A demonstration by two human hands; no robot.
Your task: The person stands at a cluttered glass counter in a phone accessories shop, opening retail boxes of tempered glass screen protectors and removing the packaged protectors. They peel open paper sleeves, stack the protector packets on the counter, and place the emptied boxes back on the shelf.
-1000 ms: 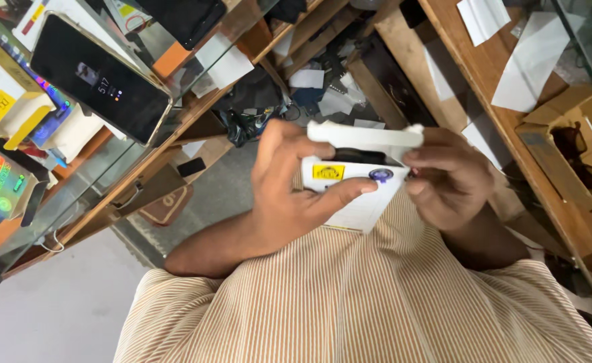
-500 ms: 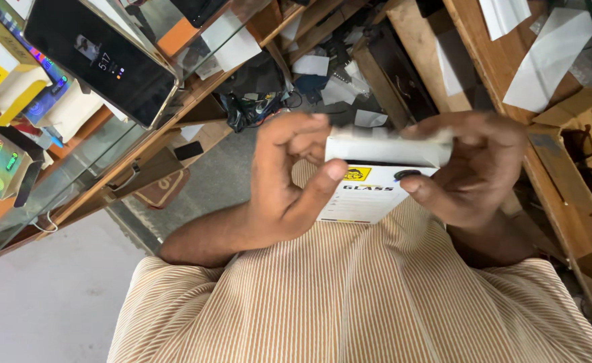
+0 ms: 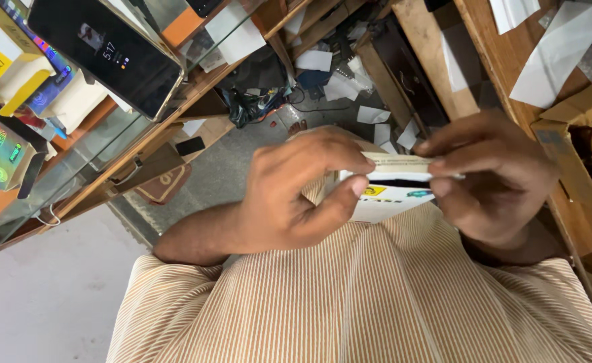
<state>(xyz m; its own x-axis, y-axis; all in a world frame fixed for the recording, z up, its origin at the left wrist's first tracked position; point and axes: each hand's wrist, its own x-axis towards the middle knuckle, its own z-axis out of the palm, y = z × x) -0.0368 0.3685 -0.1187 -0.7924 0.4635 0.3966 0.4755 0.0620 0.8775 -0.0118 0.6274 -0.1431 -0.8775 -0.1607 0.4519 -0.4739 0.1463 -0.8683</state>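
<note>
From my remote seat, most of the small white cardboard box (image 3: 393,195) stays out of my sight: the left hand (image 3: 296,195) covers its left end, the right hand (image 3: 498,181) its right end, and the striped shirt folds hide its lower edge. I cannot tell what sits in the dark slit under its lifted lid. The black smartphone (image 3: 107,50) on the glass-topped bench (image 3: 94,161) is cut off by the top edge. The paper scraps (image 3: 340,84) on the floor are too small for me to identify.
</note>
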